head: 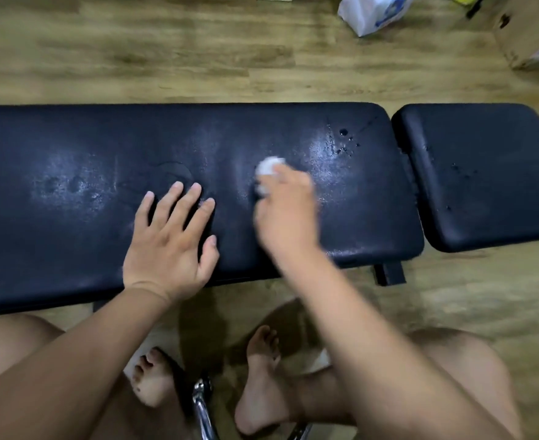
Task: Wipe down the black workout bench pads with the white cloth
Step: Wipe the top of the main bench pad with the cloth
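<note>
The right hand [285, 211] grips the bunched cloth [269, 168] on the long pad [71, 138], wet drops [344, 141] lying just far-right of it, while the left hand [173, 236] rests flat, fingers spread.

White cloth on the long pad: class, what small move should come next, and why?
Probably slide the white cloth, held in the right hand, toward the droplets beading at the right end of the long pad; that patch looks unwiped.
</note>
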`<state>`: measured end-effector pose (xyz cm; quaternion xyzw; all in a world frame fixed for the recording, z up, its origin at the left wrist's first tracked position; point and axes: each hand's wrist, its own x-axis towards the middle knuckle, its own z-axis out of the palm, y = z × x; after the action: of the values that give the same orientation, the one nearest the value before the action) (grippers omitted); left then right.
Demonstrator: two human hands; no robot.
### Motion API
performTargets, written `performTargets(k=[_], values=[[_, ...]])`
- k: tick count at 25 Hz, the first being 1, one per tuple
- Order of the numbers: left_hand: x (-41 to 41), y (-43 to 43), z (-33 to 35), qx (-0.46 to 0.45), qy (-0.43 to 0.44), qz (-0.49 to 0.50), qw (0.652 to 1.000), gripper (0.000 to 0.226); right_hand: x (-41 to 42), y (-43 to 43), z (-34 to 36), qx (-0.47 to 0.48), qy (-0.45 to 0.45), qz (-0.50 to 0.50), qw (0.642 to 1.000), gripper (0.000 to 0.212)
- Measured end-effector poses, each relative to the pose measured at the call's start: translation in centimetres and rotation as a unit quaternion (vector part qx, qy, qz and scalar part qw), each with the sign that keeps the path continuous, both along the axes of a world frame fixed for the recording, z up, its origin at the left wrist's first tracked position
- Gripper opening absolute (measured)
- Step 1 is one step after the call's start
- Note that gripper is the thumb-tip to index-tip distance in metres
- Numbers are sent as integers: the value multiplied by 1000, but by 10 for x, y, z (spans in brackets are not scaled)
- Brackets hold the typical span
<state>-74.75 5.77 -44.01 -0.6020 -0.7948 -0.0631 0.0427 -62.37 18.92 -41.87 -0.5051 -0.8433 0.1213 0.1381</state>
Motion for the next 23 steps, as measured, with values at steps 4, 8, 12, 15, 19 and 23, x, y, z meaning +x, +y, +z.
performTargets(k=[4, 8, 12, 15, 19, 23], values=[[0, 0, 0, 10, -6, 0, 1000, 61, -8, -20, 1, -54, 67, 182, 979, 37], [0, -1, -1, 12, -3, 1, 1000, 58, 110, 87, 12, 13, -28, -16, 999, 30], [-1, -2, -3, 14, -4, 0, 1000, 57, 131, 122, 28, 9, -56, -152, 987, 25], [-1, -1, -3, 11, 4, 3, 1000, 58, 36, 66, 7, 58, 61, -44, 996, 23], [-1, -1, -2, 20, -1, -4, 1000, 58, -46, -7, 4, -18, 46, 211, 976, 30], [-2, -2, -4, 27, 0, -1, 1000, 56, 65, 87, 9, 39, 4, 108, 993, 34]])
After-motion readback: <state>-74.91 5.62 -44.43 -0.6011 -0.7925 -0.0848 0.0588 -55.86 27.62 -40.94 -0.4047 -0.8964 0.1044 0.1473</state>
